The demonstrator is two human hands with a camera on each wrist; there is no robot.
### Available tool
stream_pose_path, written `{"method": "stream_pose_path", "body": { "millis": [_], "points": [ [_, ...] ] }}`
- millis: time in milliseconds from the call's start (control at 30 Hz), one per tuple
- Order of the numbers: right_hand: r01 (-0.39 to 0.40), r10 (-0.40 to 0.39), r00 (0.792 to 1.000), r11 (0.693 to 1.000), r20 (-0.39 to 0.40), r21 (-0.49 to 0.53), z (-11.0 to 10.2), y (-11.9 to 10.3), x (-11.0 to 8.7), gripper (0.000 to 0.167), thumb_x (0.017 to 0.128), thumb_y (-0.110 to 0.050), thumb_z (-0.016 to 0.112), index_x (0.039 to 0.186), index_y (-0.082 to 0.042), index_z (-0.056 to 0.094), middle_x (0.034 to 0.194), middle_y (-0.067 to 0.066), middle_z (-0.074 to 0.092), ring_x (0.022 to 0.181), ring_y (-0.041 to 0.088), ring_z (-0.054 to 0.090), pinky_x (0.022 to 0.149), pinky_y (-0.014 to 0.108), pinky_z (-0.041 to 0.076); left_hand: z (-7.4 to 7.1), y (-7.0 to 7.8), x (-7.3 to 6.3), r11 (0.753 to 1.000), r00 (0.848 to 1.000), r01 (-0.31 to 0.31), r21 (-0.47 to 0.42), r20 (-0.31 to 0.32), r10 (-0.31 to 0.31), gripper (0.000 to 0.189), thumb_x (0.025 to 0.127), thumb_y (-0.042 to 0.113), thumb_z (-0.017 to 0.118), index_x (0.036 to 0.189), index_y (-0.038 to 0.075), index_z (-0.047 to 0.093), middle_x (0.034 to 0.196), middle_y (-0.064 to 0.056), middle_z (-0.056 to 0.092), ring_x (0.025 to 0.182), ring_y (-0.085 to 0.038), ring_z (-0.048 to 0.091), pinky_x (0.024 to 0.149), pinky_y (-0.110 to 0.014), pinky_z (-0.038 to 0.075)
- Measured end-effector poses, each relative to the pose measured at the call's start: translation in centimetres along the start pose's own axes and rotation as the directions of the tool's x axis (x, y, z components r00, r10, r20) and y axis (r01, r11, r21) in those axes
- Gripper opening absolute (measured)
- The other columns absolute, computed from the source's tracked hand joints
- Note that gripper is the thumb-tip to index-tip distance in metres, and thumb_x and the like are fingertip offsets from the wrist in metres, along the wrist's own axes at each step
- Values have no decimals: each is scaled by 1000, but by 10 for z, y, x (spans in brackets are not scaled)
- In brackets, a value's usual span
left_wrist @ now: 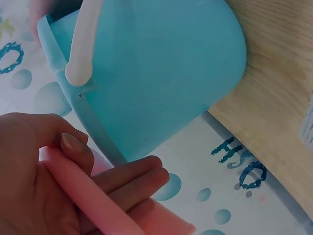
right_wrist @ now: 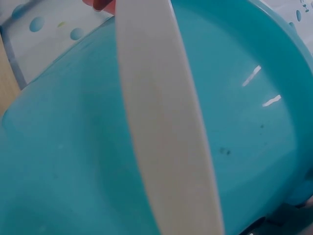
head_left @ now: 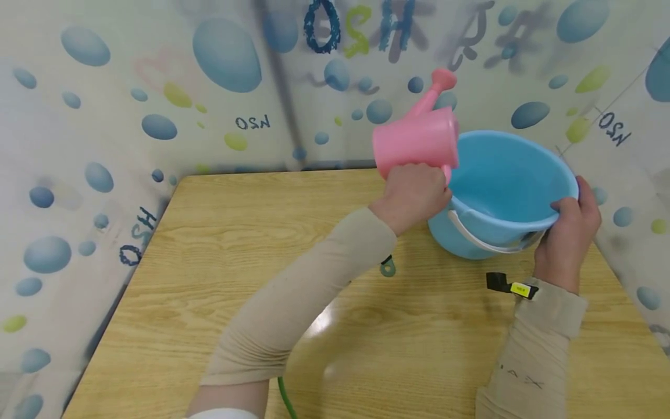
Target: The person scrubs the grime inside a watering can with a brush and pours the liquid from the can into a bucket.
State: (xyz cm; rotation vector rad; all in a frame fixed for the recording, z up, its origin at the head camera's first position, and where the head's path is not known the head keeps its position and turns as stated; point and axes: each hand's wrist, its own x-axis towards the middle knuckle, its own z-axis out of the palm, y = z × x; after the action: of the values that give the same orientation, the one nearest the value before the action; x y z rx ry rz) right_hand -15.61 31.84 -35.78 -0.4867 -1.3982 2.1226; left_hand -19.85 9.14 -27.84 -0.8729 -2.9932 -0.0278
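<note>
In the head view, my left hand grips a pink toy watering can by its handle, above the table's back edge. The can is tipped on its side, its spout pointing up and to the right, its right end beside the bucket rim. Fingers curl round the pink handle in the left wrist view. My right hand holds the light blue bucket by the right side of its rim, thumb over the inside edge. A white bail handle hangs down the bucket's near side.
The wooden table meets a wall covering with blue and green dots. A small grey-green looped piece lies near the bucket. A green cord shows beside my left forearm. A black strap with a yellow tag is on my right wrist.
</note>
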Motion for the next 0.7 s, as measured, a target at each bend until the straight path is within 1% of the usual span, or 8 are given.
{"method": "stream_pose_path", "body": {
  "millis": [200, 267, 400, 467, 567, 633, 700],
  "points": [
    [16, -16, 1000, 1000, 15, -9, -1, 1, 0, 46, 80, 2, 40, 122, -15, 53, 130, 1, 42, 118, 16, 34, 102, 35, 24, 1, 2, 2, 995, 999, -21, 93, -30, 24, 27, 89, 32, 39, 68, 19, 51, 59, 5, 44, 52, -12, 45, 44, -24, 35],
    [15, -15, 1000, 1000, 17, -9, -1, 1, 0, 46, 81, 2, 40, 122, -15, 53, 130, 1, 42, 118, 16, 34, 102, 35, 24, 1, 2, 2, 994, 999, -21, 111, -25, 24, 27, 90, 31, 38, 69, 19, 50, 59, 4, 43, 51, -12, 44, 44, -24, 34],
    [4, -4, 1000, 1000, 17, -17, -2, 0, 0, 47, 81, 1, 41, 123, -16, 52, 130, 0, 41, 118, 16, 35, 101, 34, 26, 0, 5, 2, 990, 1000, -17, 139, 5, 16, 26, 90, 27, 35, 72, 19, 51, 59, 4, 41, 50, -12, 43, 44, -23, 34],
    [2, -1, 1000, 1000, 16, -22, -2, 0, 0, 47, 81, 1, 41, 123, -17, 52, 130, -1, 41, 118, 16, 35, 101, 34, 26, -1, 6, 2, 988, 1000, -16, 151, 20, 13, 26, 91, 28, 34, 77, 20, 54, 59, 4, 41, 50, -12, 44, 44, -23, 34],
    [3, -3, 1000, 1000, 17, -28, -2, 0, 0, 47, 81, 1, 41, 123, -17, 51, 130, -1, 41, 118, 16, 35, 101, 34, 26, -2, 8, 2, 983, 999, -23, 182, 41, 16, 28, 93, 29, 32, 95, 21, 59, 60, 5, 41, 51, -12, 43, 44, -24, 35],
    [3, -3, 1000, 1000, 18, -27, -1, 0, -1, 47, 81, 0, 41, 123, -17, 51, 130, -1, 41, 118, 16, 35, 101, 34, 25, -2, 8, 1, 977, 998, -37, 210, 53, 26, 31, 94, 29, 31, 107, 23, 59, 60, 5, 41, 51, -12, 42, 44, -24, 35],
    [6, -5, 1000, 1000, 21, -26, -1, 0, -2, 47, 82, 0, 40, 124, -17, 51, 131, -1, 40, 119, 16, 34, 101, 34, 25, -1, 8, 2, 971, 998, -50, 233, 45, 41, 32, 94, 27, 31, 112, 24, 57, 60, 5, 39, 51, -11, 40, 44, -24, 33]
  ]
}}
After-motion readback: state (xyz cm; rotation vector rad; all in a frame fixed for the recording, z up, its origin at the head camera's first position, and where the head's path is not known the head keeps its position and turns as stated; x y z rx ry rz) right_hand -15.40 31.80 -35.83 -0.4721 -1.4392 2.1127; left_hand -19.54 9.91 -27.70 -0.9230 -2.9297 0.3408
